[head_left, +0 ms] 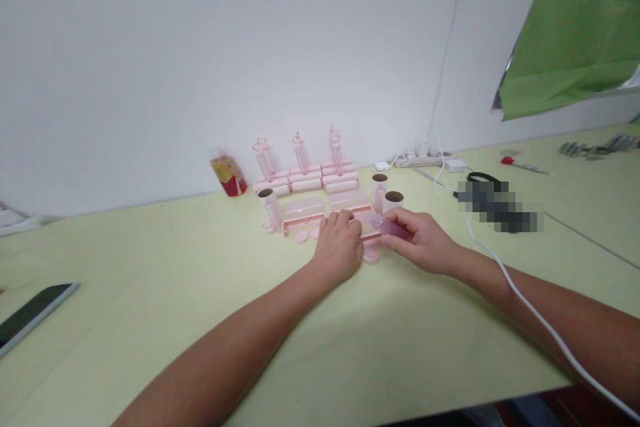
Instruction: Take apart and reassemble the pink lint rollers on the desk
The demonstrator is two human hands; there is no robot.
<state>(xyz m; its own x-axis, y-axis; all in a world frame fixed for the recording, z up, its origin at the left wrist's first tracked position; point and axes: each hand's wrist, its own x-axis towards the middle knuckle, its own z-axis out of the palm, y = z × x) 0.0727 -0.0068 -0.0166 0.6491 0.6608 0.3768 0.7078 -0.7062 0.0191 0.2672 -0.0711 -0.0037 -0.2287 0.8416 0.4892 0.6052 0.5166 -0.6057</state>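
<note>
My right hand (pixel 425 240) pinches a translucent purple-pink piece (pixel 396 228) between thumb and fingers, over the right end of an open pink box (pixel 369 215). Curled around the left end of that same box is my left hand (pixel 341 245), its fingertips partly hidden. A second open pink box (pixel 303 222) lies just left of it. Small pink discs (pixel 301 237) rest in front of the boxes, and another disc (pixel 371 256) sits between my hands. Pale pink lids (pixel 305 205) lie behind the open boxes.
Closed pink boxes (pixel 306 182) stand along the wall, with clear pink tubes (pixel 301 157) upright on them. Cardboard-lined rolls (pixel 394 199) stand close by my right hand. A red-yellow package (pixel 229 175) is at left, a power strip (pixel 420 160) behind. A white cable (pixel 520 293) crosses my right forearm.
</note>
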